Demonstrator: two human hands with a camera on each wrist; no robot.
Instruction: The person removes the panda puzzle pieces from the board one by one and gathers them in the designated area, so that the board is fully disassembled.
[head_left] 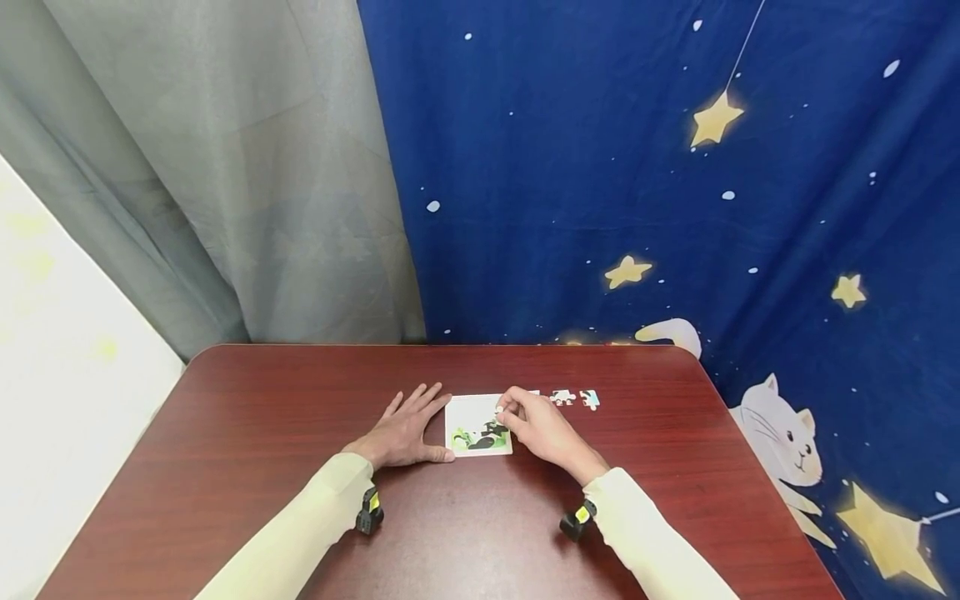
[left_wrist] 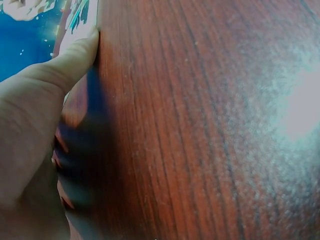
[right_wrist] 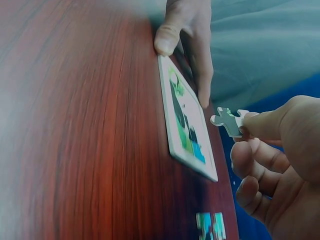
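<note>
A white-framed jigsaw puzzle board (head_left: 480,451) lies on the table, its lower part filled with green and black picture pieces. My left hand (head_left: 405,429) rests flat to its left with fingers spread. The left thumb (left_wrist: 82,52) touches the board's near left corner, and the other fingers reach toward its far left corner. Over the board's right side, my right hand (head_left: 540,423) pinches a jigsaw piece (right_wrist: 229,123) between thumb and forefinger. That piece has a dark patch with a bit of green and pale edges, and is held above the board.
Two loose jigsaw pieces (head_left: 590,399) (head_left: 562,397) lie right of the board, beyond the right hand. The dark red wooden table (head_left: 262,417) ends at a blue starry curtain (head_left: 570,167) and a grey curtain (head_left: 315,208) behind.
</note>
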